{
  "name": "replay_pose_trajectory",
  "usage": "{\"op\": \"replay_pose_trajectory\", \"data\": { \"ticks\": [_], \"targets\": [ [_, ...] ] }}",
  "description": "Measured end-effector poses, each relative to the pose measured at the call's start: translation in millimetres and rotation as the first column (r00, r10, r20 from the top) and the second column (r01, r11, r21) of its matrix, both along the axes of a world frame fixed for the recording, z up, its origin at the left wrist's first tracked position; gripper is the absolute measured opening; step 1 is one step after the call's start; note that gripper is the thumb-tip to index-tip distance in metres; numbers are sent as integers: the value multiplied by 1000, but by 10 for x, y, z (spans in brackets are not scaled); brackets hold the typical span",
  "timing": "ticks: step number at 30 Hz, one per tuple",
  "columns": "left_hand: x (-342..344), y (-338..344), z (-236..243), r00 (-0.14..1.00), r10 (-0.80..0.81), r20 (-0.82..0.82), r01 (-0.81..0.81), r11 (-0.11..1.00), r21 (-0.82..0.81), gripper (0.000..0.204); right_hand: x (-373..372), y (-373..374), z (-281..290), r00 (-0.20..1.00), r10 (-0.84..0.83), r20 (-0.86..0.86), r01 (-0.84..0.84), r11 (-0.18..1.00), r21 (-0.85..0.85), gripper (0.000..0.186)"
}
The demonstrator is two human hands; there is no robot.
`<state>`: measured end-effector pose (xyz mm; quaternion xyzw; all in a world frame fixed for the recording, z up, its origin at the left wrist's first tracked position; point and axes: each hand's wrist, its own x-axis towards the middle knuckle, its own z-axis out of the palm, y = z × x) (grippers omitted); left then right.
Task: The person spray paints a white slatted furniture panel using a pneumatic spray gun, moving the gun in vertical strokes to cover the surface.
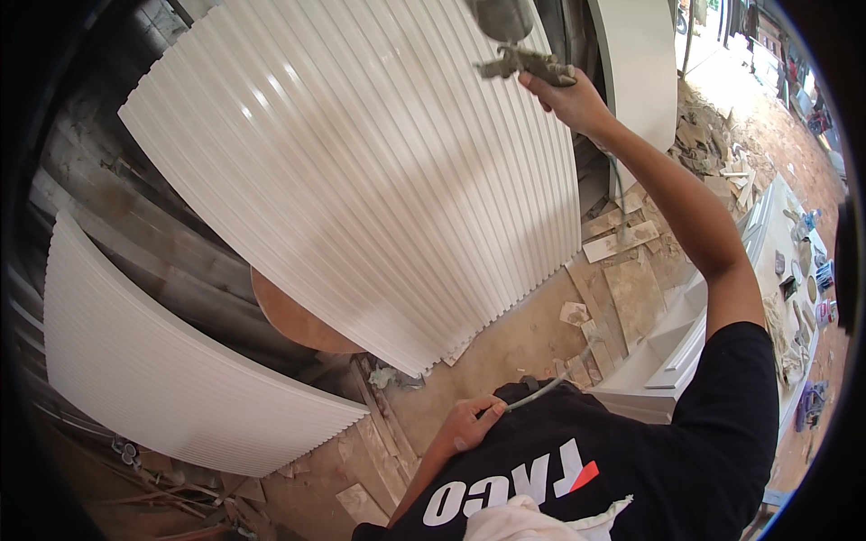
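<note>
My right hand (568, 101) reaches far forward on a stretched arm, its fingers wrapped round the handle of a spray gun (530, 65). A grey paint cup sits on top of the gun. Behind the gun stands a large white ribbed panel (361, 171), glossy at its upper left, with a soft shadow across its middle. Low in front of my body, my left hand (474, 424) is closed on a thin air hose (548, 386). The hose runs off to the right of that hand; another stretch of it hangs below my right wrist.
A smaller white ribbed panel (180, 370) stands at the left. A brown rounded board (298, 317) shows behind the large panel. Wood scraps (622, 242) lie on the dusty floor. On the right are a white cabinet piece (654, 361) and a table (767, 261) with cans and tools.
</note>
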<state>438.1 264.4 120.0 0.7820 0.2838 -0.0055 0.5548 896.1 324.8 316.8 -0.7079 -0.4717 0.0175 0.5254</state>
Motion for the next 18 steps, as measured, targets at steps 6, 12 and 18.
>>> {"op": "replay_pose_trajectory", "data": {
  "ticks": [6,12,18],
  "targets": [
    [-9,-38,27,997,61,-36,-63,996,-66,33,-8,39,-403,984,33,-176,-12,993,120,44],
    [23,-73,32,999,-25,-31,26,999,24,34,188,-203,-1414,978,-25,-208,-47,941,-334,51],
    [105,-138,6,998,-59,-16,59,998,8,35,201,-489,-1921,991,-51,-124,-37,785,-618,57]
  ]
}}
